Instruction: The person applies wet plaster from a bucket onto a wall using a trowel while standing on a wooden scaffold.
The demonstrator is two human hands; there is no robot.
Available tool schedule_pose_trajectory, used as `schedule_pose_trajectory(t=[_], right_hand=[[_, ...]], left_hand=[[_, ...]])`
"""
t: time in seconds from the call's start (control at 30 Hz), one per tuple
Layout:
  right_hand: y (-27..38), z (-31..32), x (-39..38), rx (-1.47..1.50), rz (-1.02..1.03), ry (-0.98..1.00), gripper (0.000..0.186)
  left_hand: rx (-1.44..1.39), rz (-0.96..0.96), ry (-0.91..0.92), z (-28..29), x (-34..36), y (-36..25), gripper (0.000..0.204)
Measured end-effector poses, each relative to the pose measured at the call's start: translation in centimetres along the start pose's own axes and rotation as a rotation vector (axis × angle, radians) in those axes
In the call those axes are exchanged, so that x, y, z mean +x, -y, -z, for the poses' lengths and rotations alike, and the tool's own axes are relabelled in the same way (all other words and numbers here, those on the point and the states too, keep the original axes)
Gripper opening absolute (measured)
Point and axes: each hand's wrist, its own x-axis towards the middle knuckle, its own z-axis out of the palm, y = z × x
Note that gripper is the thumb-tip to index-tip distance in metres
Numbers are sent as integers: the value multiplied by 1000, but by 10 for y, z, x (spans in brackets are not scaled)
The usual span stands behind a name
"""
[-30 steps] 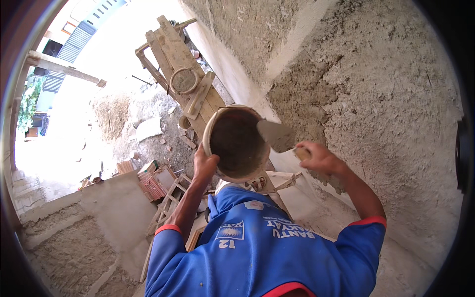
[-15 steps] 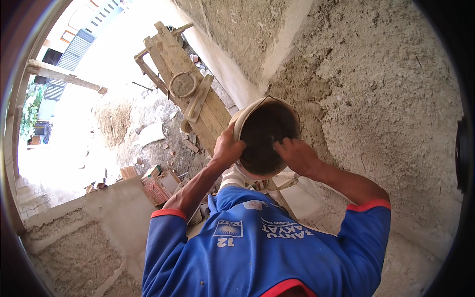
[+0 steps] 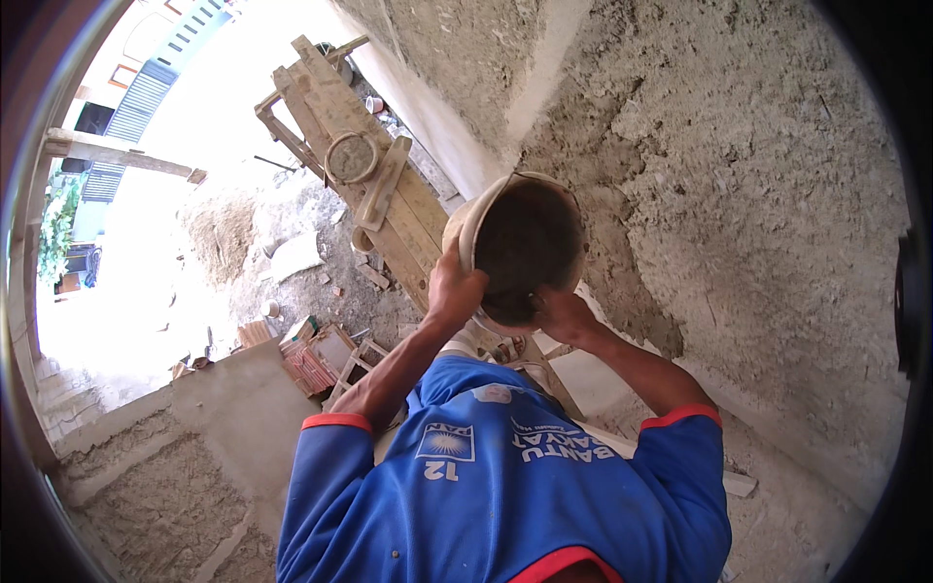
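Observation:
A pale, mortar-stained bucket (image 3: 463,229) is tilted in front of me, its mouth facing me and its inside dark. My left hand (image 3: 455,291) is closed on its left rim, thumb over the edge. At the lower right of the mouth, my right hand (image 3: 566,317) reaches in with its fingers curled. Whatever those fingers hold is hidden in the shadow inside the bucket, and the contents are too dark to make out.
A rough plank bench (image 3: 416,245) stands ahead, bearing a round container (image 3: 331,161) of grey mortar and a wooden float (image 3: 385,187). Close on the right rises a rough plastered wall (image 3: 748,194). Stacked reddish tiles or bricks (image 3: 313,363) and rubble lie at the left.
My right hand has moved down and slightly left, to the lower edge of the bucket's mouth. The bucket has shifted slightly left and up in view, still gripped by my left hand.

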Motion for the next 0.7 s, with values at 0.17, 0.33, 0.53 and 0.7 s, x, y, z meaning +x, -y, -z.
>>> schedule_pose_trajectory(t=[0.17, 0.33, 0.53, 0.7], right_hand=[[8, 1, -6, 141, 71, -77, 40], [-2, 13, -8, -38, 44, -113, 47], [-13, 18, 1, -99, -13, -108, 51], [26, 67, -9, -74, 24, -137, 46]], left_hand=[[-26, -4, -6, 13, -3, 5, 69], [-122, 33, 1, 24, -5, 11, 67], [-214, 84, -43, 29, -1, 25, 66], [-399, 46, -102, 41, -1, 40, 61]])
